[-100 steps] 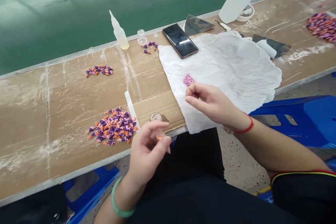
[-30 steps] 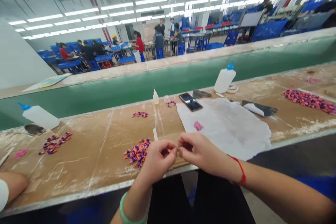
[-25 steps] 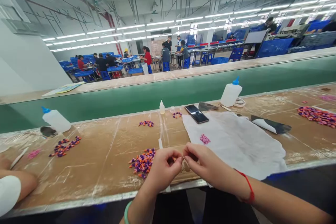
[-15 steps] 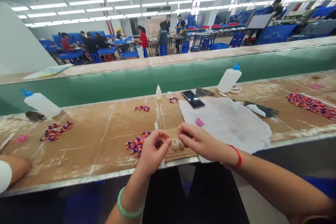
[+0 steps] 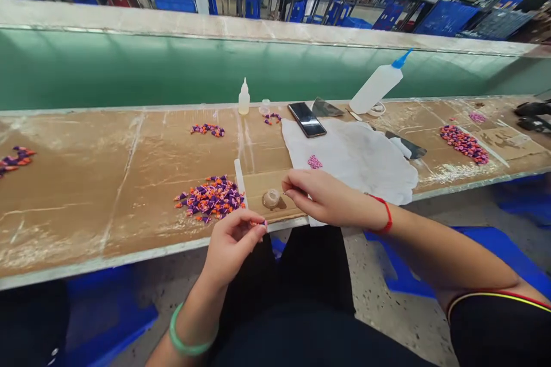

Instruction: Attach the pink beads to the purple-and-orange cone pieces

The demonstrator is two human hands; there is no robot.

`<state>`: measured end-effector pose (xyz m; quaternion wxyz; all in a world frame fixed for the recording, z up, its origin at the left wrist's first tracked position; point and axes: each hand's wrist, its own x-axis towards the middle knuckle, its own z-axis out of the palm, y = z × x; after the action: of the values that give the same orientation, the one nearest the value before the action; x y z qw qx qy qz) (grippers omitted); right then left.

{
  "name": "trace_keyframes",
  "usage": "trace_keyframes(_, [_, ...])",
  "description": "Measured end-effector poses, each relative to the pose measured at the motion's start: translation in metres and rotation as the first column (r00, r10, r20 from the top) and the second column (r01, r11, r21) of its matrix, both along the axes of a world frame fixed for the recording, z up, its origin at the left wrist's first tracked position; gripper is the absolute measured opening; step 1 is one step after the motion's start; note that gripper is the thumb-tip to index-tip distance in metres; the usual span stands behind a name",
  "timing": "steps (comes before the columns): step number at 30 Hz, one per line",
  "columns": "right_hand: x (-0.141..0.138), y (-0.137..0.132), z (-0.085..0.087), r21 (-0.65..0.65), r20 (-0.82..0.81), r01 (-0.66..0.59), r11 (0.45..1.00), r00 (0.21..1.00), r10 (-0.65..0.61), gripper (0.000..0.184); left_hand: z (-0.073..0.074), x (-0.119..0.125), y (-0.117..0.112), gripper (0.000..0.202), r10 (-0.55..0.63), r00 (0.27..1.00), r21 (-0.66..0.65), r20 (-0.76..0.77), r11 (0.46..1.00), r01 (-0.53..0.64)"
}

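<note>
My left hand [image 5: 236,243] pinches a small pink, purple and orange piece [image 5: 260,223] at the table's front edge. Fingers together, my right hand [image 5: 316,195] hovers beside a small round translucent dish [image 5: 271,199] on a cardboard piece [image 5: 253,183]; whatever it pinches is too small to make out. Left of the cardboard lies a heap of similar purple and orange pieces [image 5: 210,198], with a flat white stick [image 5: 240,180] at its edge. Tiny pink bits [image 5: 314,161] rest on a white cloth [image 5: 353,155] beyond my right hand.
Behind are a dropper bottle [image 5: 244,98], a phone [image 5: 307,119] and a large white bottle with blue nozzle [image 5: 377,89]. More coloured pieces [image 5: 464,144] lie to the right. A green-walled ledge [image 5: 172,69] runs along the back. People sit at tables beyond.
The camera view has tilted down. My hands have moved apart; the round dish now shows clearly between them, and the coloured piece is visible in my left fingers.
</note>
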<state>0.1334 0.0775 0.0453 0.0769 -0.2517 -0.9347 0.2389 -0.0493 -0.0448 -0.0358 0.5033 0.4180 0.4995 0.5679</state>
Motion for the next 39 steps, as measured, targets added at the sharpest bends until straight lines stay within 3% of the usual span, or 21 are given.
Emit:
trace_keyframes(4, [-0.01, 0.006, -0.002, 0.202, 0.362, -0.154, 0.967, 0.929, 0.073, 0.012, -0.007, 0.004, 0.003, 0.01, -0.004, 1.0, 0.003, 0.01, 1.0, 0.004])
trace_keyframes(9, [-0.027, 0.01, -0.002, 0.253, 0.595, -0.285, 0.925, 0.799, 0.084, 0.011, -0.016, 0.007, 0.005, 0.004, -0.003, 1.0, 0.009, 0.002, 1.0, 0.003])
trace_keyframes(23, [-0.042, 0.012, -0.005, 0.236, 0.671, -0.375, 0.896, 0.73, 0.129, 0.01, -0.018, 0.004, 0.005, 0.006, -0.045, 0.997, 0.001, 0.067, 0.999, 0.045])
trace_keyframes(27, [-0.041, 0.011, -0.007, 0.245, 0.653, -0.364, 0.898, 0.747, 0.124, 0.011, -0.018, 0.003, 0.005, 0.008, -0.037, 0.997, -0.003, 0.061, 0.999, 0.037])
trace_keyframes(30, [-0.034, 0.013, -0.004, 0.24, 0.576, -0.306, 0.921, 0.809, 0.119, 0.012, -0.017, 0.004, 0.004, 0.012, 0.02, 0.995, -0.002, 0.093, 1.0, -0.02])
trace_keyframes(32, [-0.028, 0.012, 0.0, 0.16, 0.437, -0.217, 0.963, 0.89, 0.128, 0.014, -0.014, 0.006, 0.004, 0.016, 0.088, 0.985, 0.014, 0.148, 0.996, -0.091])
trace_keyframes(34, [-0.022, 0.008, 0.005, -0.041, 0.247, -0.119, 0.992, 0.961, 0.125, 0.016, -0.009, 0.009, 0.003, 0.019, 0.14, 0.965, 0.036, 0.221, 0.988, -0.151])
trace_keyframes(37, [-0.016, -0.002, 0.012, -0.394, 0.07, -0.027, 0.919, 0.996, 0.059, 0.016, 0.002, 0.014, 0.0, 0.023, 0.149, 0.947, 0.059, 0.284, 0.983, -0.173])
trace_keyframes(39, [-0.014, -0.009, 0.016, -0.521, 0.039, 0.008, 0.854, 0.999, 0.014, 0.015, 0.008, 0.016, -0.002, 0.026, 0.138, 0.949, 0.062, 0.284, 0.985, -0.162])
